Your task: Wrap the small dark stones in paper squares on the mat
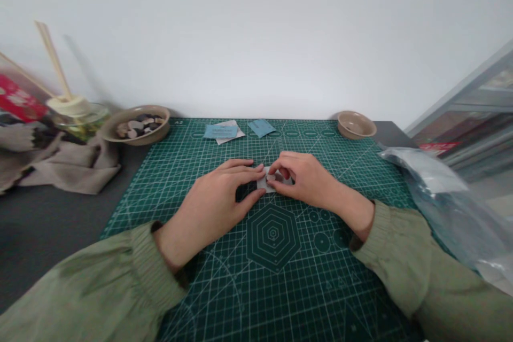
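Observation:
A small white piece of paper or wipe [262, 185] lies on the green cutting mat [272, 288], partly covered by my fingers. My left hand [218, 192] rests at its left edge, fingers stretched out and thumb apart, with the fingertips touching the sheet. Over the sheet's right side, my right hand [303, 177] pinches a small pale pebble [271, 177] between thumb and fingers. The pebble is down at the sheet, and its far side is hidden by the fingers.
Behind the hands lie blue-and-white packets [221, 132] and a blue packet [262, 127]. A bowl of pebbles [136, 140] stands back left, near a reed diffuser [76, 112] and grey cloth [80, 163]. Another bowl [356, 129] is back right; a clear plastic bag [444, 197] lies right.

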A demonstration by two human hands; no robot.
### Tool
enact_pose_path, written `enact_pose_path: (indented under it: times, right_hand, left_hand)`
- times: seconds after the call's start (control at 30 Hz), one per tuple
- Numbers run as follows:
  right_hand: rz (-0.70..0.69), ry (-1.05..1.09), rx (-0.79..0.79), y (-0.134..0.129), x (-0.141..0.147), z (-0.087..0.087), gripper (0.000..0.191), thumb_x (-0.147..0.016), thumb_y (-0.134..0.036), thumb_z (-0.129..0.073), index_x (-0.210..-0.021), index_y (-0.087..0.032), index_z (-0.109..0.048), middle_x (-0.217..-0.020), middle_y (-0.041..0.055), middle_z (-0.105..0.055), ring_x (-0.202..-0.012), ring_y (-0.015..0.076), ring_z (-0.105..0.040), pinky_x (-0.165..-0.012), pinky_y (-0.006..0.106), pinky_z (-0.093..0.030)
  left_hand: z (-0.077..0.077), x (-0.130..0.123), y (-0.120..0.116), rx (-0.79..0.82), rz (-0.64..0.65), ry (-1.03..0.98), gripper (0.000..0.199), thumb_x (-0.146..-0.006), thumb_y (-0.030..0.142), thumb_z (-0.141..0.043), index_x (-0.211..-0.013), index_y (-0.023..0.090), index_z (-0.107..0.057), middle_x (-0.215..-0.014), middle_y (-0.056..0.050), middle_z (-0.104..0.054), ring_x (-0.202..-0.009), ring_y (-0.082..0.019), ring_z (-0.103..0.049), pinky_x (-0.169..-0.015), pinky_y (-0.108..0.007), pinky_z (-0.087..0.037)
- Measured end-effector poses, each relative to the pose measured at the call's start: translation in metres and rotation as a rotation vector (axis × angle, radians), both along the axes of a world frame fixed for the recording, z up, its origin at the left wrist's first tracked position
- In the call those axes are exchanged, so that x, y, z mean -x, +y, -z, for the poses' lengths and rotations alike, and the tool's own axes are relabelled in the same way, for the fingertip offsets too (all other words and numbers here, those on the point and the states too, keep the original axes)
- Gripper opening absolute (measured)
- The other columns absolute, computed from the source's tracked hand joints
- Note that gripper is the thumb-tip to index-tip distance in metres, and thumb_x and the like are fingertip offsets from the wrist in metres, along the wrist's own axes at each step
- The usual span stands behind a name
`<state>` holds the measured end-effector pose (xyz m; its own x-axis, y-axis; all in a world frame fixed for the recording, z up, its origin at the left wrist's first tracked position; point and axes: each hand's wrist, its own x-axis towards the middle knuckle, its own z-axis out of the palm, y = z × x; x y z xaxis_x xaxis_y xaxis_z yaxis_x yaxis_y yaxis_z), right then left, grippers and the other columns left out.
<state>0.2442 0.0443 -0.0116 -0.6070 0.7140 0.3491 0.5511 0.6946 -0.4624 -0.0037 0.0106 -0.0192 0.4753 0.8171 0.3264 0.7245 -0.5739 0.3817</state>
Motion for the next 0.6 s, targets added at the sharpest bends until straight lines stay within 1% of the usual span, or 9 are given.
enact_pose_path:
  times: [0.1,0.2,0.3,0.4,0.47,0.6]
  right_hand:
    - [-0.028,0.009,0.012,-0.006,-0.005,-0.001,0.008,-0.094,-0.021,-0.079,-0.099,-0.017,-0.074,-0.08,-0.0028,-0.058,-0.071,0.0121,-0.055,-0.071,0.027,-0.042]
    - [0.031,0.016,0.008,-0.006,-0.011,-0.001,0.008,-0.095,-0.023,-0.079,-0.099,-0.018,-0.074,-0.077,-0.0036,-0.054,-0.07,0.0125,-0.053,-0.068,0.027,-0.04]
    - [0.069,0.001,-0.005,-0.002,-0.006,0.0,0.008,-0.094,-0.023,-0.079,-0.095,-0.018,-0.073,-0.077,-0.0025,-0.056,-0.071,0.0134,-0.053,-0.068,0.028,-0.04]
    - [0.009,0.004,-0.001,-0.002,0.001,0.0,0.006,-0.094,-0.02,-0.077,-0.096,-0.017,-0.072,-0.081,-0.0011,-0.06,-0.074,0.0138,-0.057,-0.071,0.028,-0.042]
    - [-0.026,0.01,0.009,-0.005,0.0,-0.002,0.007,-0.093,-0.019,-0.078,-0.098,-0.017,-0.073,-0.082,-0.0015,-0.06,-0.074,0.0133,-0.057,-0.072,0.027,-0.043]
    - [-0.005,0.001,0.003,-0.008,-0.009,-0.003,0.006,-0.095,-0.022,-0.077,-0.098,-0.019,-0.074,-0.079,-0.0024,-0.059,-0.069,0.0126,-0.054,-0.069,0.027,-0.042]
  left_hand:
    - [-0.001,0.0,0.0,0.007,0.005,-0.002,0.035,-0.102,0.043,-0.068,-0.135,0.033,-0.077,-0.139,0.0,-0.077,-0.14,-0.03,-0.065,-0.114,-0.052,-0.058]
    - [-0.001,0.0,0.0,0.007,0.006,0.008,0.035,-0.102,0.041,-0.068,-0.135,0.032,-0.077,-0.139,0.0,-0.077,-0.14,-0.029,-0.064,-0.114,-0.052,-0.058]
    - [0.0,0.0,0.0,0.005,0.005,0.015,0.035,-0.103,0.042,-0.067,-0.135,0.032,-0.077,-0.139,0.0,-0.077,-0.14,-0.029,-0.065,-0.113,-0.051,-0.059]
    - [0.0,0.001,0.0,0.004,0.0,0.015,0.035,-0.103,0.044,-0.067,-0.135,0.034,-0.077,-0.139,0.0,-0.077,-0.14,-0.029,-0.065,-0.112,-0.052,-0.059]
    - [0.0,0.0,0.0,0.002,0.001,0.012,0.035,-0.103,0.044,-0.067,-0.135,0.033,-0.077,-0.14,0.0,-0.077,-0.14,-0.029,-0.065,-0.113,-0.052,-0.059]
    - [-0.001,-0.001,-0.001,0.009,0.008,0.001,0.035,-0.103,0.042,-0.067,-0.135,0.032,-0.077,-0.14,0.0,-0.077,-0.14,-0.029,-0.064,-0.114,-0.052,-0.059]
